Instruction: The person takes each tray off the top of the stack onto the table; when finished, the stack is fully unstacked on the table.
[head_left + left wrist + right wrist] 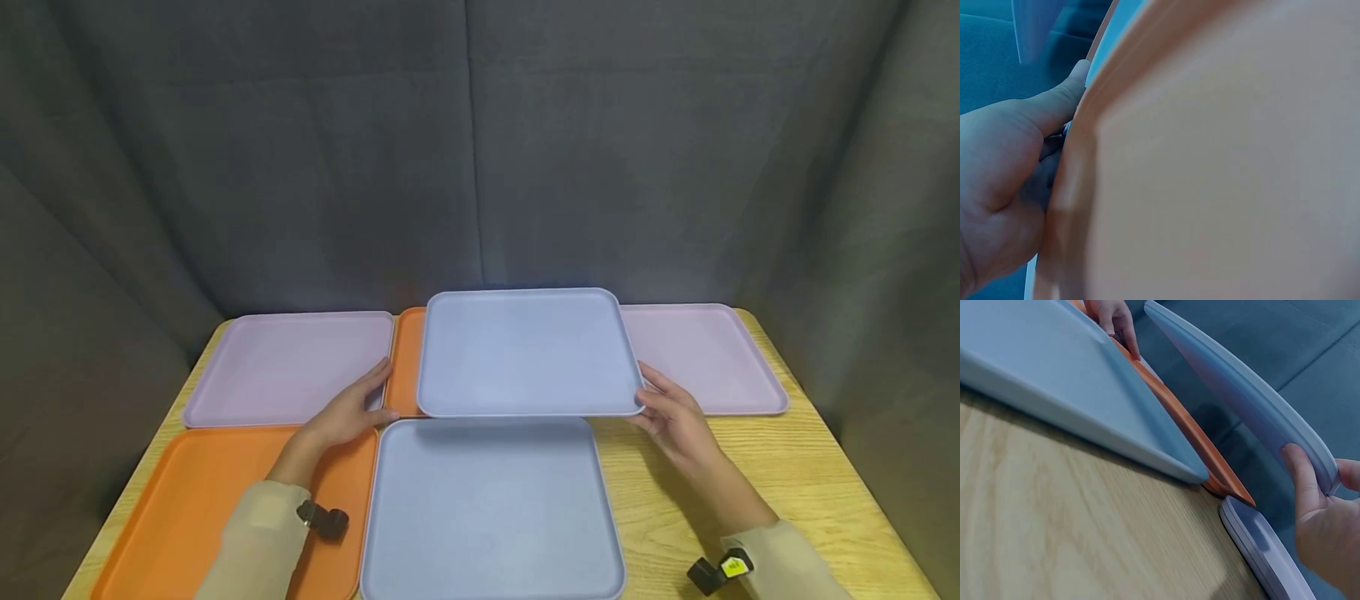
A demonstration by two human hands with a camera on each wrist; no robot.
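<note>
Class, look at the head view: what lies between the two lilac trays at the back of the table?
Between the left lilac tray and right lilac tray, the head view shows an orange tray under the lifted blue tray.

left hand point(351, 414) reaching forward, right hand point(670, 417) pinching, thumb up

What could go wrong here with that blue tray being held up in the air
The raised blue tray is held only at its edges: right hand pinches one corner, left hand the other side, so it might slip. Lowered carelessly, it could knock the orange tray beneath or the lilac tray beside it.
</note>
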